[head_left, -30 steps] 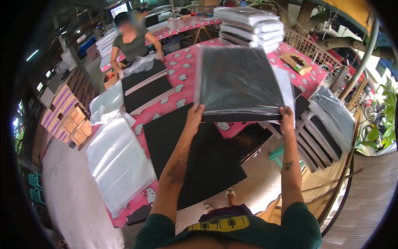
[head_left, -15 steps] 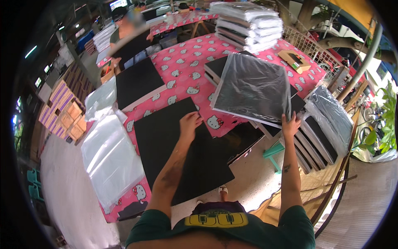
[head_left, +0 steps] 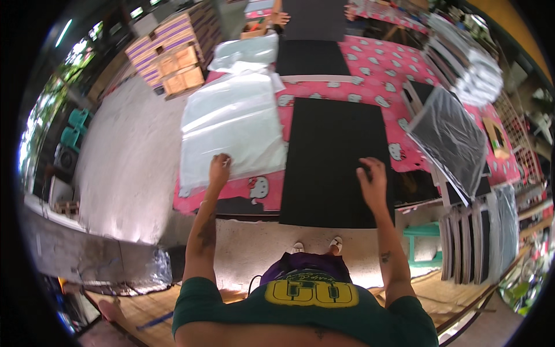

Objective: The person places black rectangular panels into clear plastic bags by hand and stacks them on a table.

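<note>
My left hand [head_left: 219, 169] is over the near part of a stack of clear plastic bags [head_left: 237, 124], its fingers curled together. Whether a bag edge is pinched in them cannot be made out. My right hand [head_left: 373, 179] is above the right side of a large black board [head_left: 332, 156], with thumb and fingers apart and nothing held. This board lies flat at the table's front edge, just right of the bags. To its right, a black board in a clear plastic bag [head_left: 451, 136] rests askew on a pile of boards.
Across the pink patterned table [head_left: 370, 84], a person's hands [head_left: 281, 19] hold up a dark board [head_left: 315, 20] above another black board [head_left: 312, 58]. Wrapped boards [head_left: 471, 63] are piled at the far right. A green stool [head_left: 422, 237] and upright boards [head_left: 468, 243] stand near right; cartons [head_left: 179, 52] far left.
My view has turned left. My right hand has left the bagged board and is over the black board. My left hand has moved from the black board to the plastic bags.
</note>
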A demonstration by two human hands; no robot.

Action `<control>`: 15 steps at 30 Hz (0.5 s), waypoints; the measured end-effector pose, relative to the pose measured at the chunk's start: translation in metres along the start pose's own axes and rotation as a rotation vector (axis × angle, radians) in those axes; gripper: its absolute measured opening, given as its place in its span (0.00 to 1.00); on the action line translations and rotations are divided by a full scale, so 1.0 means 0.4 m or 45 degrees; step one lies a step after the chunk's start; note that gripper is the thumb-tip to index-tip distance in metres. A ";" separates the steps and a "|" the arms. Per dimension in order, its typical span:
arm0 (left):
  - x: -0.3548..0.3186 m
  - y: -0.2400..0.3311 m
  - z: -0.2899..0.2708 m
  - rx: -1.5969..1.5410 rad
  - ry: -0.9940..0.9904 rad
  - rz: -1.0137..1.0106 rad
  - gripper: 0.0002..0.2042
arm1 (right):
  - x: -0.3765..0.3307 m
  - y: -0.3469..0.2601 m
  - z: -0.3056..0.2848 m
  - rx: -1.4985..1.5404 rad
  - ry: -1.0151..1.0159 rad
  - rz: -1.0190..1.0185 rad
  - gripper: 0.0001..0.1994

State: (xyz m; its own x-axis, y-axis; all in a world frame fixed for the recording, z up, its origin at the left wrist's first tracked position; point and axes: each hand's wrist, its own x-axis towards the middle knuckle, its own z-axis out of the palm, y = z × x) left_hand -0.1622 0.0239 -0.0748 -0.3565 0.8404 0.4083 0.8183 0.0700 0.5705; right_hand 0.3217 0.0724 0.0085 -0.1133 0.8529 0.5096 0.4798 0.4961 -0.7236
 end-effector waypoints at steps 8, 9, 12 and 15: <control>0.007 0.037 -0.024 0.166 0.166 0.279 0.08 | -0.142 -0.252 0.399 1.142 -0.896 0.732 0.14; -0.011 0.026 -0.022 0.270 0.029 0.334 0.08 | -0.156 -0.275 0.418 1.134 -0.934 0.707 0.15; -0.008 0.017 -0.036 0.144 0.104 0.051 0.07 | -0.184 -0.323 0.436 1.140 -1.038 0.719 0.17; 0.028 0.102 -0.073 -0.300 0.115 -0.050 0.09 | -0.203 -0.324 0.429 1.317 -1.083 0.972 0.18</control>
State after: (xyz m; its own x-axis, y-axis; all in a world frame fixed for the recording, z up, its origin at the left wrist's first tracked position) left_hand -0.1459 0.0207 -0.0262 -0.4334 0.7871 0.4389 0.6793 -0.0348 0.7331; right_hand 0.1194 -0.0332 -0.0191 -0.7482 0.6073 -0.2672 -0.1003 -0.5016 -0.8592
